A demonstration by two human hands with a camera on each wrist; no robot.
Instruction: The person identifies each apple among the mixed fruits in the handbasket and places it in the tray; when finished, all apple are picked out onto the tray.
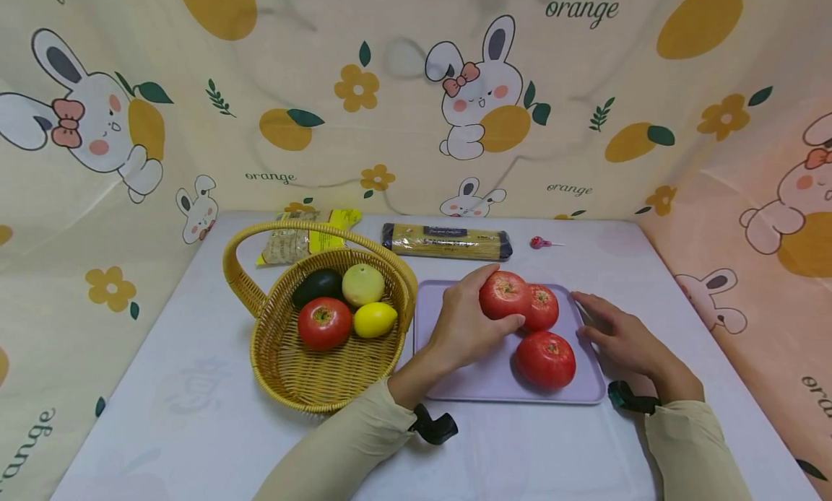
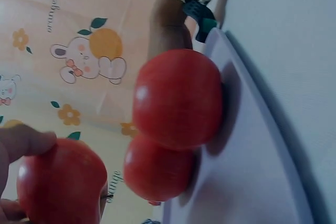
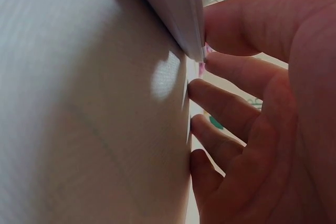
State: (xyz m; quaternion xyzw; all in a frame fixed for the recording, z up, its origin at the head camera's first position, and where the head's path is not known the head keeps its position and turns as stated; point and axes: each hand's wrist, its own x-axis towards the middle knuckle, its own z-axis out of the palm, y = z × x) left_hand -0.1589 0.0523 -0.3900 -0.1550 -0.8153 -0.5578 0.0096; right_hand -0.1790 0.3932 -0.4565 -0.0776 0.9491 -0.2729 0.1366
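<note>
My left hand grips a red apple between thumb and fingers, above the lilac tray. In the left wrist view this held apple hangs apart from the other two. Behind it on the tray is a second apple, and a third apple sits nearer the front. At the tray's right edge is my right hand, its thumb and index fingertips against the rim. The right wrist view shows its other fingers spread and lightly bent by the tabletop.
A wicker basket with a tall handle stands left of the tray, holding a red apple, a lemon, a pale green round fruit and a dark avocado. Behind lie a yellow bag, a spaghetti pack and a lollipop.
</note>
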